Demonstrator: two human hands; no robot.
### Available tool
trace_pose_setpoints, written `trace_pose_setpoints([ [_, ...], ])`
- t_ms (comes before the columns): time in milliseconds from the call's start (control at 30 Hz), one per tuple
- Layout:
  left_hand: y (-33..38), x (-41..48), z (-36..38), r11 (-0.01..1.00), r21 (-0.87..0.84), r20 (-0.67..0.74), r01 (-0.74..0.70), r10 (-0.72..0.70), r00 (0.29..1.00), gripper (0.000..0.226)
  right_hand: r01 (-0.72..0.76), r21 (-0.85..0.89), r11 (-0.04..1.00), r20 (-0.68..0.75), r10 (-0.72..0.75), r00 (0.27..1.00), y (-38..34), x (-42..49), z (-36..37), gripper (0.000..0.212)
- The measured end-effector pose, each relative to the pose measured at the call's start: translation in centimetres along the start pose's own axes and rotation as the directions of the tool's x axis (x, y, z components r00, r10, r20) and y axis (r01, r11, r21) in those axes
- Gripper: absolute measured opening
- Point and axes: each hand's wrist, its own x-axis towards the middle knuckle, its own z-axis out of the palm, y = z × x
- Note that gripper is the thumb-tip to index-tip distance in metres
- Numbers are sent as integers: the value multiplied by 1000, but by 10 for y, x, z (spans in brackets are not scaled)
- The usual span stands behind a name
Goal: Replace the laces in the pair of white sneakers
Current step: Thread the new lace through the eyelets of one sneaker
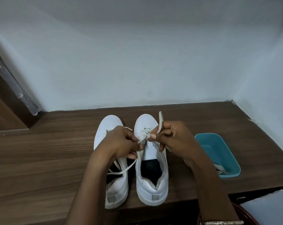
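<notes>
Head view, looking down at the bench.

Pose: both forearms come in from the bottom of the frame and converge over the right sneaker (pixel 151 184). The left hand (pixel 123 142) is curled, knuckles up, with thumb and fingertips pinching the lace (pixel 160 122) at the eyelet row. The right hand (pixel 173 138) faces it, thumb tip pressed to the same lace at the crossings and the other fingers folded over it. The hands are close together, nearly touching, both clamped on the lace. One free end stands up out of the right hand, past the toe. The other run drops from the left hand and trails across the opening of the left sneaker (pixel 110 125).

Task items: the pair stands side by side, toes towards the wall (pixel 137 62), heels towards me, on the wooden table (pixel 40 151). Only the front eyelets of the right sneaker show lacing. How the left sneaker is laced I cannot tell; the left hand covers it.

Edges and room: the heels sit near the table's front edge. Bare wood lies beyond the toes up to the wall. There is wide open wood left of the pair. On the right, a blue tray (pixel 218 150) lies near the right forearm, apart from the shoe, with pale laces (pixel 222 172) in its near corner.
</notes>
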Motion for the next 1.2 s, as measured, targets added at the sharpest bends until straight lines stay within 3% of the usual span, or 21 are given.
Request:
trace_pose_setpoints([
  [133,-3,0,-6,986,-149,86,81,-68,994,18,-18,52,998,22,17,1000,5,2,8,7],
  [300,-5,2,-7,984,-156,104,85,-69,992,9,22,-92,995,-36,-25,999,8,5,14,5],
  [600,-6,-2,-10,976,-205,141,71,-42,989,9,68,-195,978,-48,-79,996,10,6,20,6],
  [767,-6,-3,-14,939,-338,201,68,1,980,17,62,-128,990,-47,-68,997,8,5,19,10],
  [933,-6,-1,-8,985,-170,111,-18,37,993,4,-5,11,1000,9,5,1000,5,1,13,14],
  [1067,-6,1,-6,996,-58,38,-68,71,997,5,-108,22,994,62,107,992,4,-1,8,22],
  [1200,-4,2,-8,994,-69,-17,-88,87,996,13,-144,-39,989,73,147,986,5,0,8,39],
])
